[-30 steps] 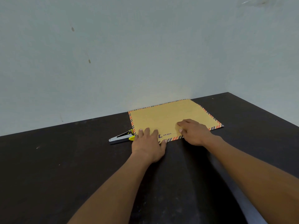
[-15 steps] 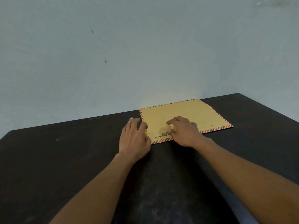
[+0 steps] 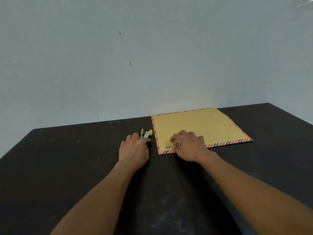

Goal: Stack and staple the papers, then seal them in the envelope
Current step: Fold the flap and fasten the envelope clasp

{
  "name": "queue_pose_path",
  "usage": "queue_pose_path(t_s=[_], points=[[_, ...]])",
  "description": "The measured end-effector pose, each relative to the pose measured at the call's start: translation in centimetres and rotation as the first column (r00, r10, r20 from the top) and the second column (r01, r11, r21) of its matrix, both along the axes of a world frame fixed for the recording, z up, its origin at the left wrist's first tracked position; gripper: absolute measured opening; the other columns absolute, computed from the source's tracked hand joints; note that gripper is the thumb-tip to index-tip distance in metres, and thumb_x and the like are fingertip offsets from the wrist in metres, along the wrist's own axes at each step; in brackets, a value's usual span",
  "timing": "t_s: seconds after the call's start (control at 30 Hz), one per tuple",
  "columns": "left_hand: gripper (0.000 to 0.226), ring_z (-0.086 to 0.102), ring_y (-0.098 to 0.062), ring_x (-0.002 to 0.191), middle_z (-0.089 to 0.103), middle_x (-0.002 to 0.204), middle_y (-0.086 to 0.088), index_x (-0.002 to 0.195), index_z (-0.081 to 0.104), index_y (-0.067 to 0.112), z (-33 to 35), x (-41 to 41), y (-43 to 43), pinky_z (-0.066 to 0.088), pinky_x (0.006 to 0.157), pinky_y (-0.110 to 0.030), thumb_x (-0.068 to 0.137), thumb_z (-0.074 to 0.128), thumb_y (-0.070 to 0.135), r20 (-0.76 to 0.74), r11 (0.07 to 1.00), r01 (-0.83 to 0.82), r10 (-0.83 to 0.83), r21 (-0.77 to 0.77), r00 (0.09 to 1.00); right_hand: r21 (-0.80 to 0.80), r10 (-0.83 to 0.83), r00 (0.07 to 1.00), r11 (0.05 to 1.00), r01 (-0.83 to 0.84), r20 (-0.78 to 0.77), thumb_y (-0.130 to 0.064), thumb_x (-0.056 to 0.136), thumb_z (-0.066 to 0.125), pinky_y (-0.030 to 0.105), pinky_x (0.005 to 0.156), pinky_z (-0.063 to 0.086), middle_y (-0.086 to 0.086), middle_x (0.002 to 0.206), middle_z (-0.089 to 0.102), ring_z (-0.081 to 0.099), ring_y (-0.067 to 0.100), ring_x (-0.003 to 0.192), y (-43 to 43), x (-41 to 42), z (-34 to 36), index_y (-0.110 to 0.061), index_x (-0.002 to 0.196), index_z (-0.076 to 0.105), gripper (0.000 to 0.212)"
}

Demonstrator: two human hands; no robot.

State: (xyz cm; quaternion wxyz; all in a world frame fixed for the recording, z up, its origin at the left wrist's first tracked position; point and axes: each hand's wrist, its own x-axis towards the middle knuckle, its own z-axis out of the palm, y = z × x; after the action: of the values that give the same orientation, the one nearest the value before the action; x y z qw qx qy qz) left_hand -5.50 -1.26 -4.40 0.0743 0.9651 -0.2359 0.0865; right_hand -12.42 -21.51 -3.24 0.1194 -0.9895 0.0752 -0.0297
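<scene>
A tan airmail envelope (image 3: 196, 126) with an orange and black striped border lies flat on the dark table (image 3: 67, 167) near the wall. My right hand (image 3: 188, 145) rests on its near left corner, fingers curled and pressing down. My left hand (image 3: 134, 148) is just left of the envelope, its fingers closed around a silver stapler (image 3: 147, 134) with yellow tips that pokes out beyond them. No loose papers are visible.
A pale wall (image 3: 152, 56) rises directly behind the table's far edge. The table's right edge runs diagonally at the right. Bare dark tabletop extends to the left of my left hand and in front of both arms.
My left hand left the envelope's near edge, moved left onto the stapler and took hold of it. My right hand slid left along the envelope to its near left corner.
</scene>
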Motion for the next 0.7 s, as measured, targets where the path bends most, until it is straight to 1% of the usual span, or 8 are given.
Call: queue_pose_path(t_s=[0.1, 0.17, 0.33, 0.53, 0.6, 0.7], points=[[0.042, 0.047, -0.025, 0.119, 0.049, 0.130, -0.004, 0.141, 0.048, 0.038, -0.4, 0.3, 0.0, 0.041, 0.096, -0.040, 0.100, 0.040, 0.039, 0.011, 0.997, -0.077, 0.077, -0.004, 0.997, 0.010, -0.009, 1.000, 1.000, 0.008, 0.010, -0.043, 0.097, 0.048, 0.053, 0.102, 0.033, -0.006, 0.141, 0.048, 0.042, 0.024, 0.131, 0.5, 0.4, -0.3, -0.038, 0.130, 0.052, 0.034], [0.043, 0.046, -0.025, 0.119, 0.048, 0.130, -0.005, 0.142, 0.048, 0.037, -0.6, 0.5, 0.0, 0.041, 0.096, -0.041, 0.100, 0.039, 0.039, 0.007, 0.995, -0.095, 0.095, -0.008, 0.995, 0.013, -0.012, 1.000, 1.000, 0.012, 0.015, -0.044, 0.096, 0.048, 0.053, 0.102, 0.033, -0.006, 0.141, 0.047, 0.041, 0.024, 0.131, 0.4, 0.6, -0.3, -0.039, 0.128, 0.052, 0.032], [0.046, 0.044, -0.025, 0.121, 0.045, 0.131, -0.007, 0.143, 0.046, 0.034, -0.4, 0.7, -0.7, 0.040, 0.097, -0.042, 0.098, 0.040, 0.039, -0.010, 0.994, -0.109, 0.109, 0.003, 0.994, 0.024, -0.010, 1.000, 1.000, 0.010, -0.002, -0.044, 0.096, 0.049, 0.054, 0.102, 0.032, -0.007, 0.141, 0.046, 0.040, 0.023, 0.133, 0.3, 0.9, -0.1, -0.040, 0.127, 0.052, 0.031], [0.048, 0.043, -0.025, 0.120, 0.044, 0.132, -0.007, 0.145, 0.043, 0.035, -0.4, 0.9, -0.7, 0.039, 0.096, -0.042, 0.098, 0.039, 0.040, -0.019, 0.994, -0.100, 0.101, 0.036, 0.995, 0.020, -0.005, 1.000, 1.000, 0.006, -0.006, -0.045, 0.097, 0.048, 0.054, 0.102, 0.031, -0.007, 0.143, 0.045, 0.038, 0.023, 0.133, 0.7, 1.2, -0.1, -0.040, 0.128, 0.051, 0.032], [0.048, 0.043, -0.026, 0.120, 0.044, 0.132, -0.008, 0.147, 0.039, 0.037, -0.2, 0.8, -0.7, 0.039, 0.097, -0.041, 0.099, 0.037, 0.040, -0.026, 0.994, -0.096, 0.097, 0.051, 0.995, 0.017, -0.005, 1.000, 1.000, 0.005, -0.006, -0.045, 0.097, 0.048, 0.054, 0.102, 0.031, -0.006, 0.144, 0.045, 0.038, 0.023, 0.134, 1.0, 1.2, -0.1, -0.039, 0.130, 0.051, 0.033], [0.052, 0.042, -0.027, 0.122, 0.043, 0.135, -0.010, 0.153, 0.026, 0.039, 0.1, 0.7, -0.2, 0.039, 0.099, -0.041, 0.102, 0.034, 0.039, -0.049, 0.994, -0.066, 0.070, 0.082, 0.996, 0.017, -0.005, 1.000, 1.000, 0.005, -0.015, -0.044, 0.098, 0.048, 0.054, 0.104, 0.031, -0.005, 0.145, 0.044, 0.038, 0.024, 0.135, 1.2, 0.9, 0.2, -0.037, 0.133, 0.050, 0.036]])
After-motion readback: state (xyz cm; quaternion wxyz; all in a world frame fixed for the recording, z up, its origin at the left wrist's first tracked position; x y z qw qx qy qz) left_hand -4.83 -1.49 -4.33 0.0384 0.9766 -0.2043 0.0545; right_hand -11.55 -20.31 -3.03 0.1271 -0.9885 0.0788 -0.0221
